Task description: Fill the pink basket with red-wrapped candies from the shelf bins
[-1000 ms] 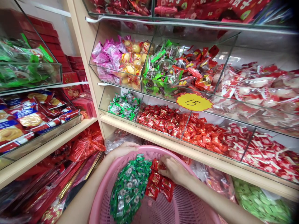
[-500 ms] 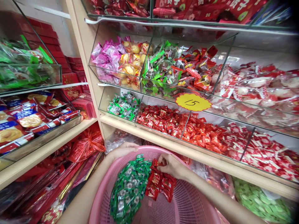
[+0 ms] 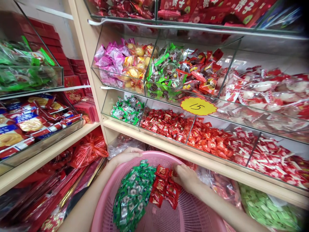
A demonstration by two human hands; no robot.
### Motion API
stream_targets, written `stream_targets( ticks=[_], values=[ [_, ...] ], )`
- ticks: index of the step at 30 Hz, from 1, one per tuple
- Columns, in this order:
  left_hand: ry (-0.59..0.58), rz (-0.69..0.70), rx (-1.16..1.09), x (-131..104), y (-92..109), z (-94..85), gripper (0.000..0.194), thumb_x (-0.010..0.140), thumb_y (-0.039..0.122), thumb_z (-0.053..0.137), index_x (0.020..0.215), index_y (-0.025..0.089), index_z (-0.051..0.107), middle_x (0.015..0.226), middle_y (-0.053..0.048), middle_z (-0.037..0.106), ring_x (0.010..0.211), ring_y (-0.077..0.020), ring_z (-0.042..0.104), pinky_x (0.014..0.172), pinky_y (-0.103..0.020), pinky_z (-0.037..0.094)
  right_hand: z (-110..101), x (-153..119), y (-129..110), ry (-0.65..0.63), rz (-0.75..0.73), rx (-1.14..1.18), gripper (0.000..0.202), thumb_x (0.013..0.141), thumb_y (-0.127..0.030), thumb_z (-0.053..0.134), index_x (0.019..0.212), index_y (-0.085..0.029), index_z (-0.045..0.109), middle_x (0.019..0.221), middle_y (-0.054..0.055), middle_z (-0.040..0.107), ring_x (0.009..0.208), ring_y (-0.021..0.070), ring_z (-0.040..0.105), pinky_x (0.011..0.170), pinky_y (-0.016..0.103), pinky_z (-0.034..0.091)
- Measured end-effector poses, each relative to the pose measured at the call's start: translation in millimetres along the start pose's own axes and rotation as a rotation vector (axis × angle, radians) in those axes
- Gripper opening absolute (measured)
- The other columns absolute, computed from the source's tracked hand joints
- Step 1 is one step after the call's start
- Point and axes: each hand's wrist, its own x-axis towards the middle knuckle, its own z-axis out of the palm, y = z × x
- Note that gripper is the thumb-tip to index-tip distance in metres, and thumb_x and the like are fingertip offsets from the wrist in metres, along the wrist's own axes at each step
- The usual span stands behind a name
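Basket [image 3: 200, 209] part-filled: green candies [image 3: 132, 193] heaped, red candies [image 3: 159, 185] a smaller patch.
Left hand [image 3: 127, 155] holds the rim [image 3: 156, 154]; right hand [image 3: 185, 177] curled at red candies, grip unclear.

In the pink basket [image 3: 193, 209] before us, green-wrapped sweets [image 3: 132, 195] lie just left of red packets [image 3: 159, 187]. Our left grip [image 3: 130, 154] holds the basket's far left rim; our right grip [image 3: 184, 177], fingers curled, touches the red packets' right edge. Beyond, a yellow tag [image 3: 199, 106] reading 15 sits above clear bins [image 3: 166, 139] of wrapped sweets.
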Motion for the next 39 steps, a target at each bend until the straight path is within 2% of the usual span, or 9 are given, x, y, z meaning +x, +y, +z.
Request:
stream_targets(
  ticks=[4,8,11,15,20,24,27,33,39],
  values=[
    [-0.014,-0.013,0.005,-4,10,1.6,0.044,0.066,0.038,0.060,0.104,0.015,0.059,0.109,-0.007,0.059,0.098,-0.0223,0.054,0.084,-0.029,0.041,5,1,0,-0.019,-0.030,-0.026,0.015,0.077,-0.022,0.046,0.088,-0.016,0.054,0.092,0.008,0.058,0.087,0.0191,0.052,0.072,0.028,0.035],
    [-0.041,-0.036,-0.039,-8,27,5.8,0.045,0.067,0.038,0.059,0.104,0.013,0.059,0.103,-0.008,0.062,0.091,-0.0221,0.057,0.079,-0.029,0.043,-7,3,-3,0.005,-0.010,-0.005,0.022,0.078,-0.029,0.047,0.094,-0.015,0.053,0.093,0.010,0.059,0.087,0.0215,0.053,0.069,0.029,0.035],
    [-0.024,-0.045,-0.044,-9,30,7.9,0.045,0.066,0.038,0.060,0.104,0.013,0.059,0.102,-0.007,0.063,0.089,-0.0212,0.057,0.078,-0.029,0.042,-28,7,-14,0.080,0.005,0.016,0.025,0.079,-0.033,0.046,0.097,-0.016,0.052,0.089,0.010,0.060,0.082,0.0205,0.055,0.063,0.027,0.034],
    [-0.025,-0.070,-0.072,-8,30,9.4,0.047,0.064,0.039,0.061,0.104,0.012,0.059,0.098,-0.007,0.064,0.083,-0.0197,0.058,0.074,-0.028,0.042,-64,23,-30,0.253,-0.102,0.100,0.019,0.080,-0.031,0.044,0.092,-0.019,0.052,0.078,0.005,0.061,0.070,0.0154,0.056,0.057,0.023,0.032],
    [-0.043,-0.061,-0.114,-10,34,8.8,0.046,0.063,0.037,0.062,0.101,0.011,0.061,0.098,-0.008,0.064,0.084,-0.0203,0.058,0.074,-0.028,0.042,-104,61,-23,0.463,-0.111,0.104,0.015,0.080,-0.024,0.043,0.087,-0.019,0.054,0.077,0.004,0.060,0.066,0.0126,0.053,0.056,0.022,0.031],
    [-0.051,-0.052,-0.122,-11,35,8.0,0.046,0.063,0.038,0.062,0.101,0.012,0.061,0.098,-0.008,0.064,0.085,-0.0210,0.057,0.074,-0.028,0.042,-116,89,-5,0.356,-0.015,0.055,0.011,0.073,-0.024,0.051,0.080,-0.018,0.057,0.074,0.005,0.060,0.068,0.0141,0.053,0.055,0.022,0.030],
    [-0.031,-0.055,-0.129,-11,36,8.5,0.045,0.063,0.037,0.063,0.100,0.011,0.061,0.095,-0.008,0.064,0.082,-0.0205,0.058,0.073,-0.028,0.043,-113,100,1,0.266,-0.044,0.060,0.010,0.070,-0.023,0.054,0.076,-0.018,0.059,0.072,0.004,0.061,0.066,0.0135,0.052,0.055,0.021,0.031],
    [-0.038,-0.067,-0.149,-11,36,9.4,0.045,0.062,0.037,0.063,0.100,0.012,0.062,0.093,-0.007,0.065,0.081,-0.0205,0.058,0.071,-0.028,0.043,-104,108,1,0.306,-0.115,0.097,0.011,0.066,-0.019,0.055,0.075,-0.018,0.060,0.069,0.002,0.060,0.061,0.0113,0.050,0.054,0.021,0.031],
    [0.003,-0.087,-0.119,-11,40,10.6,0.048,0.060,0.038,0.065,0.099,0.011,0.062,0.094,-0.008,0.065,0.082,-0.0207,0.058,0.073,-0.028,0.042,-106,113,3,0.259,-0.080,0.209,0.014,0.063,-0.022,0.058,0.076,-0.017,0.060,0.068,0.002,0.061,0.061,0.0120,0.052,0.053,0.020,0.034]
  ],
)
